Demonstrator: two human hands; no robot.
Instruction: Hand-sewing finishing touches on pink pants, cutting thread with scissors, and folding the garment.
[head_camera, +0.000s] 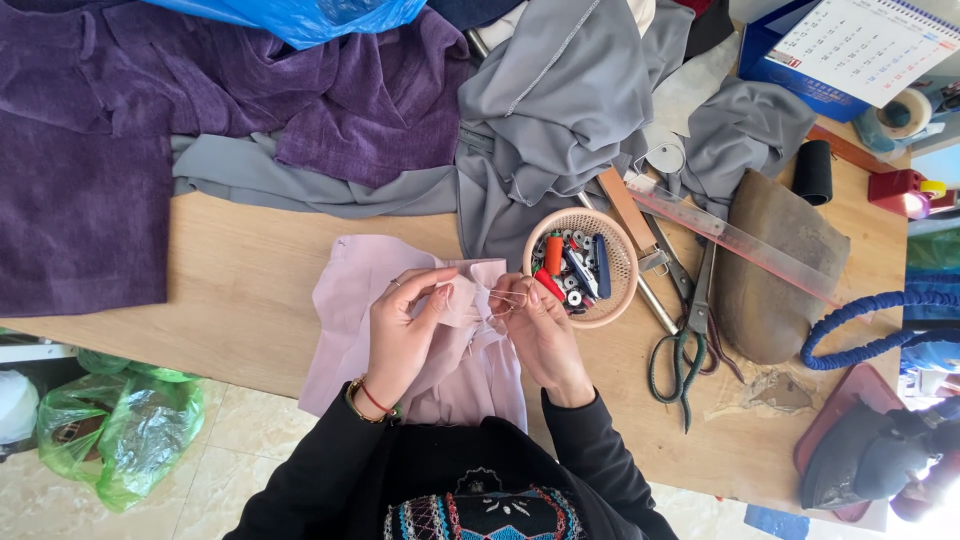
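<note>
Left hand (405, 325): fingers bent and pressed together, pinched a fold of the pink fabric (350, 300) near its upper edge.
Right hand (540, 325): thumb and fingers closed on the same fold from the other side, close to a thin metal clip (508, 298); exact grip on the clip not clear.
Pink fabric: lay flat on the wooden table (240, 290), lower part hung over the table edge toward the body.
Key relation: fold sat between both hands, long axis approx. left-right, from left fingertips to right fingertips; both hands about equally near, touching it.
Basket (612, 285): round, woven, just beside the right hand, w/ bobbins and small thread spools inside.
Scissors (690, 345): green handles, right of the basket, apart from the hands.
Ruler (740, 245): clear, laid diagonal above the scissors.
Grey fabric (560, 110): piled behind the basket.
Purple fabric (90, 180): far left, well apart.
</note>
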